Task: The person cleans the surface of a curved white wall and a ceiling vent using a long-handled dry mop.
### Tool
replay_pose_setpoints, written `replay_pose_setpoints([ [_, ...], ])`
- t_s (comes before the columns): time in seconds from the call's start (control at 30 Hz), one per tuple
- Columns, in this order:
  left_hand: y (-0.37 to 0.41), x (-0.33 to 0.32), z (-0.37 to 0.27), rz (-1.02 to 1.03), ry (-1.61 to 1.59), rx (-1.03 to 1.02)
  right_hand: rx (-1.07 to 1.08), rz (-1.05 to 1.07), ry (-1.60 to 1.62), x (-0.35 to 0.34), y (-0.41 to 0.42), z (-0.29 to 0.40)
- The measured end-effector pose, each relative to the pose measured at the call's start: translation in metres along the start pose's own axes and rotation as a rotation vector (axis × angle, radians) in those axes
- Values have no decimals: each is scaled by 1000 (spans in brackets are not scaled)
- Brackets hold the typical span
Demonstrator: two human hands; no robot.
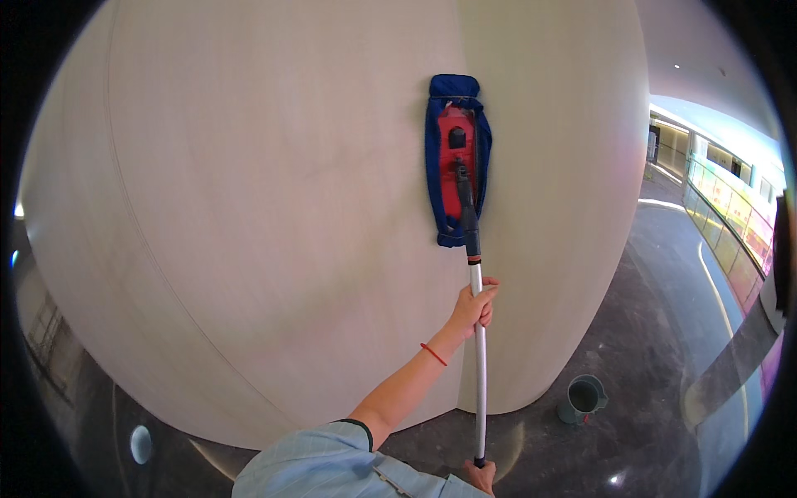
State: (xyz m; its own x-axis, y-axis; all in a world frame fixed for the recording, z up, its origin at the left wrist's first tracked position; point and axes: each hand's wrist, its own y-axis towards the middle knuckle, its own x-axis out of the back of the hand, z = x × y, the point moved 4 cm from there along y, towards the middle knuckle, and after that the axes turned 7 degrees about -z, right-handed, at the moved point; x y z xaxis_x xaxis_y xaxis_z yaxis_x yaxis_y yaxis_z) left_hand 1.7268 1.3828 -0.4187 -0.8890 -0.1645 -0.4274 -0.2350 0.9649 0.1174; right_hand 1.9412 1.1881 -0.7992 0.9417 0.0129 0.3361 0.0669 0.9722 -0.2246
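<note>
My left hand [477, 306], with a red cord around the wrist, grips the silver pole [481, 373] of a flat mop below its dark joint [471, 233]. Low in the view, my right hand [481, 477] holds the pole's bottom end and is partly cut off by the frame edge. The mop head stands lengthwise up the wall, its blue cloth pad [434, 155] against the pale panelled wall [299, 187]. A red plate [448, 180] sits in the middle of the pad, facing me. The pad lies close to a vertical corner line of the wall.
On the dark polished floor [635, 348], right of the wall, stands a grey-green bucket [568, 408] with a red part at its rim. A glass railing [722, 211] with coloured reflections runs along the far right. A round bright spot [141, 444] shows on the floor at lower left.
</note>
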Motion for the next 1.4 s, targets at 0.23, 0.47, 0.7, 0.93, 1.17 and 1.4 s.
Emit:
replay_pose_setpoints([
  [0.23, -12, -1, 19, -89, -105, 166, -71, -102, -299, 42, 10, 31],
  [0.47, 0, 39, -1, -238, -112, 0, 66, 200, -393, 10, 116, 19],
  [0.7, 8, 86, -42, -478, -34, -213, 218, 512, -395, -35, 193, 62],
  [0.93, 14, 122, -34, -728, 0, -365, 336, 575, -377, -51, 236, 87],
  [1.17, 26, 120, -33, -772, 8, -451, 286, 694, -481, -52, 258, 130],
  [1.4, 28, 112, -28, -640, -34, -385, 352, 493, -547, -36, 255, 97],
])
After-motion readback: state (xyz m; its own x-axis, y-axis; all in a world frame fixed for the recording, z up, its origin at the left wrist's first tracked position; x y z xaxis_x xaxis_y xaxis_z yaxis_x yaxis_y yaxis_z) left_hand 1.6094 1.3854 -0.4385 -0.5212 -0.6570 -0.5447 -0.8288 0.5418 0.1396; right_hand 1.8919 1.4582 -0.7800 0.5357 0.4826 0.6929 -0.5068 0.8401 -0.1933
